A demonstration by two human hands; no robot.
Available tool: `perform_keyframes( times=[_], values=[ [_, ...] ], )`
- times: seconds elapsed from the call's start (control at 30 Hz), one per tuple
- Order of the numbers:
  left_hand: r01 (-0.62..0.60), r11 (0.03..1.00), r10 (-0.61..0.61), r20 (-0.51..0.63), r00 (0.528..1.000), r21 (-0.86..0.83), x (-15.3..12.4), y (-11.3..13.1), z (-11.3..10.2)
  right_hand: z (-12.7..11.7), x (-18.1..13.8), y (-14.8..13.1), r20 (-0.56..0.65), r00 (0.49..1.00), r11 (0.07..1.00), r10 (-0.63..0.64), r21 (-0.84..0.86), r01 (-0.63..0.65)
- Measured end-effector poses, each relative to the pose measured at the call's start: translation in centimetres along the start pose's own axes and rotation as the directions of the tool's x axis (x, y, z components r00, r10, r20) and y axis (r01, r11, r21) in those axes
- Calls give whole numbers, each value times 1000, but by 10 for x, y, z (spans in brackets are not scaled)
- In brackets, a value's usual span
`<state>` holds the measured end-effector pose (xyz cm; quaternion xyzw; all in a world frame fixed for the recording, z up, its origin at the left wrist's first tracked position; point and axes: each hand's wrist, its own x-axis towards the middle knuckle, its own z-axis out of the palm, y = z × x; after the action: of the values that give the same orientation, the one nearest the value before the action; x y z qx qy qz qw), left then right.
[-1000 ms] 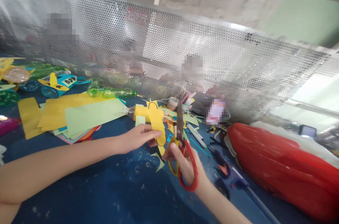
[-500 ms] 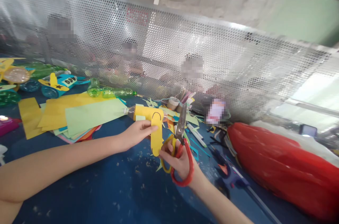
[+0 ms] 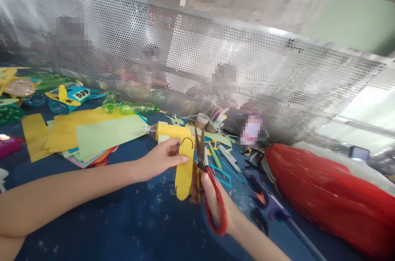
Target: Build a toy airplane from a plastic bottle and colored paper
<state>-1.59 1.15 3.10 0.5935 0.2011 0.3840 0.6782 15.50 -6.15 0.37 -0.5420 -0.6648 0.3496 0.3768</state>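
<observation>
While left hand (image 3: 163, 156) is pinching one flat, round-ended yellow paper strip (image 3: 184, 172) before one paper-wrapped plastic bottle (image 3: 173, 130), right hand (image 3: 212, 195) is gripping red-handled metal scissors (image 3: 203, 163), two blades (image 3: 200, 152) standing apart.

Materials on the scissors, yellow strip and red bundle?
Scissors: blades look like steel, grey with slight sheen; red handle probably plastic, smooth and evenly coloured.
Yellow strip: paper or thin card, matte and flat; can't tell which.
Red bundle: outside likely plastic film, given the glossy highlights and wrinkles.
</observation>
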Motion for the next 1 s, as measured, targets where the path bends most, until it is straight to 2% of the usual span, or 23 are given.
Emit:
perform_keyframes(
  times=[0.13,0.33,0.5,0.77,1.0],
  values=[
    [4,1000,-4,9,1000,-1,-1,1,0,0,-1,-4,88,996,1000,-9,-29,12],
    [-51,989,60,-62,996,139,-1,1,-3,0,-4,-12,94,995,995,-32,-92,40],
    [-88,966,121,-126,985,243,-2,3,-2,-2,-4,-8,127,989,988,-80,-120,96],
    [-109,923,169,-133,977,370,-2,3,-3,-2,-5,-1,147,985,981,-84,-163,108],
    [-135,919,185,-105,977,371,-1,2,-5,-4,-6,-9,162,981,962,-105,-235,142]
  ],
)
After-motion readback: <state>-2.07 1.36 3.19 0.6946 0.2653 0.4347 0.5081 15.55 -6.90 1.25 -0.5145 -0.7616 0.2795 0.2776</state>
